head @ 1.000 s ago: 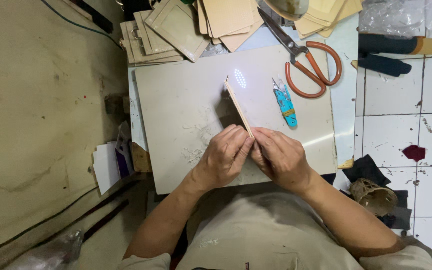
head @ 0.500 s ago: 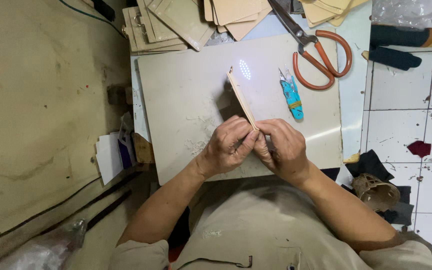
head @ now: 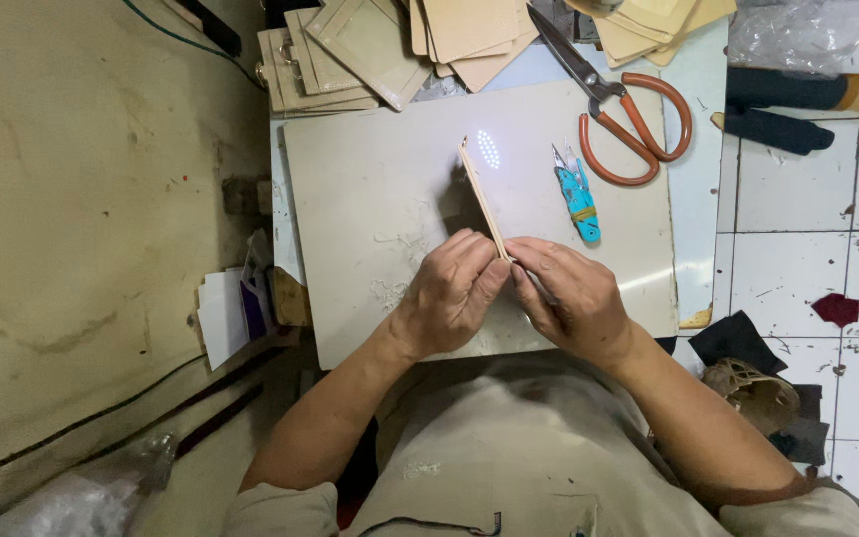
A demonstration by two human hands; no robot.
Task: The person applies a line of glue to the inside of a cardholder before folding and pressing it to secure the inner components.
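My left hand (head: 452, 290) and my right hand (head: 569, 298) meet over a pale work board (head: 370, 199). Both pinch the near end of a thin tan piece (head: 481, 199) held on edge, which points away from me. A slim dark tool seems to lie under my right fingers, though I cannot tell what it is. A small blue thread snipper (head: 577, 194) lies on the board just right of the tan piece.
Orange-handled scissors (head: 628, 109) lie at the board's far right corner. Stacks of tan leather pieces (head: 350, 45) crowd the far edge. Dark scraps (head: 787, 109) sit on the tiled floor at right. White paper (head: 223, 318) lies left of the board.
Both hands have stayed on the tan piece with small finger shifts. The view has tilted slightly, so the board sits a little lower in the picture.
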